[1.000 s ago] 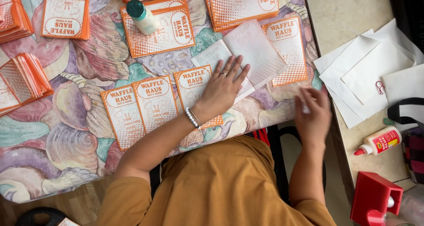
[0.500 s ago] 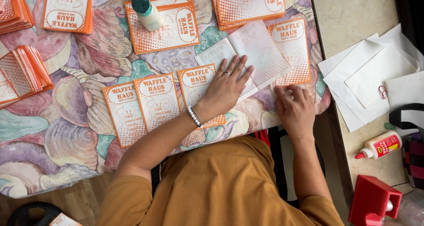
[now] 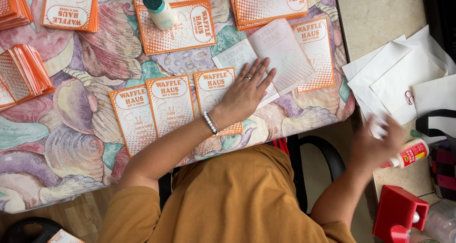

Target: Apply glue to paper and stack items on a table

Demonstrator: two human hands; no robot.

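Orange-and-white cards (image 3: 171, 104) lie in a row just behind my left hand (image 3: 247, 92), whose palm rests flat on the patterned tablecloth (image 3: 85, 143). The forearm runs up from the lower left, a bead bracelet (image 3: 209, 123) at the wrist. Its fingers (image 3: 260, 71) are straight, slightly spread and closed on nothing; they press the edge of a pale, face-down sheet (image 3: 280, 53) that spreads beyond the fingertips, while the heel of the hand covers part of the nearest card. Further past the fingertips sits a small bottle with a green cap (image 3: 159, 8) on another card.

My right hand (image 3: 377, 145) hangs off the table edge, blurred, so I cannot tell whether its fingers are open or closed. It is just beside a glue bottle (image 3: 409, 154), near its thumb side, and below a spread of white papers (image 3: 399, 77) on the side counter. A red box (image 3: 398, 213) stands near the elbow.
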